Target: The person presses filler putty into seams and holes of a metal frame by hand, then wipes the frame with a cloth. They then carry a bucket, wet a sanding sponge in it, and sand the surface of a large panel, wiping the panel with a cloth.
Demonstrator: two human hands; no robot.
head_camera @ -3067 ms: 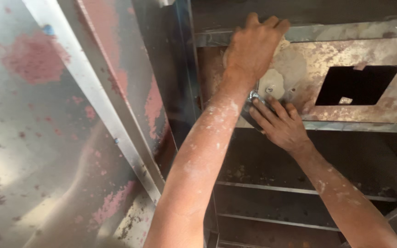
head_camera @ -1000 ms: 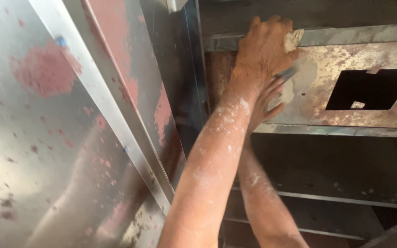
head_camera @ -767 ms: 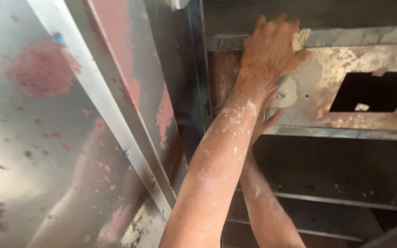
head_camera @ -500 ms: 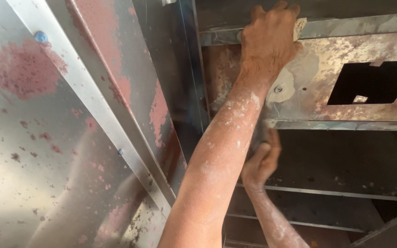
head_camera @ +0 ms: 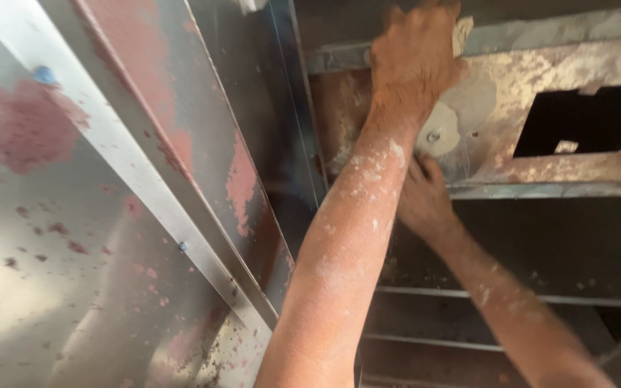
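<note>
My left hand (head_camera: 412,61) reaches up and curls over the top rail of a rusty metal plate (head_camera: 540,65); a pale scrap (head_camera: 461,34) shows beside its fingers. Just below the wrist, a round pale disc with a small bolt (head_camera: 434,135) sits on the plate. My right hand (head_camera: 424,205) is raised under that disc at the plate's lower edge (head_camera: 555,190). Its fingertips are hidden behind my left forearm, so I cannot tell whether they hold anything. Both forearms are flecked with white.
A rectangular cut-out (head_camera: 583,118) opens in the plate to the right. A shiny steel panel with red patches (head_camera: 73,215) and a diagonal steel strip (head_camera: 145,194) fill the left. Horizontal bars (head_camera: 540,298) cross the dark space below.
My right hand dropped low half a second ago and has come back up under the bolt. My left hand has stayed on the top rail.
</note>
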